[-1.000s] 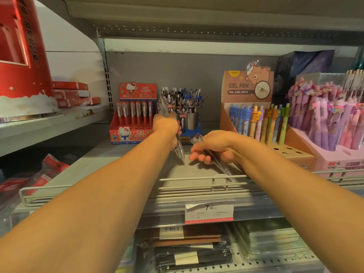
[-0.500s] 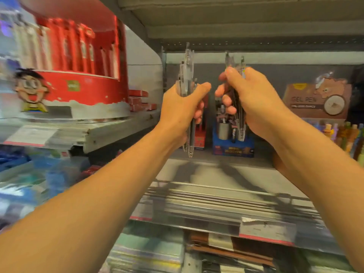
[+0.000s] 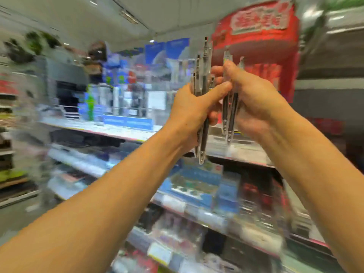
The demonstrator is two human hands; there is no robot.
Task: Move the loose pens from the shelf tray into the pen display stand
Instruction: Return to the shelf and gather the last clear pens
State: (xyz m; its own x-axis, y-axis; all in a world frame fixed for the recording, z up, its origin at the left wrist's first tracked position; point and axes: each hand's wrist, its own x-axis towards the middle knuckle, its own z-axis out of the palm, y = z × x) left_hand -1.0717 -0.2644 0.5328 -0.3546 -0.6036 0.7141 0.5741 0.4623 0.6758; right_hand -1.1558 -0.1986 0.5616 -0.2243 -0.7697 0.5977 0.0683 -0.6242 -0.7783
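Gripping upright pens (image 3: 202, 91) | hands touching | red display stand (image 3: 258, 36) behind, blurred

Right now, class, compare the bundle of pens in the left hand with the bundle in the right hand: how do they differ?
The left-hand bundle reaches higher above its fist and hangs lower below it than the right-hand bundle. The left-hand bundle is pinned under the left hand's thumb; the right-hand bundle sits inside the right hand's curled fingers. Both are clear-barrelled pens held roughly upright, side by side, before a red display stand.
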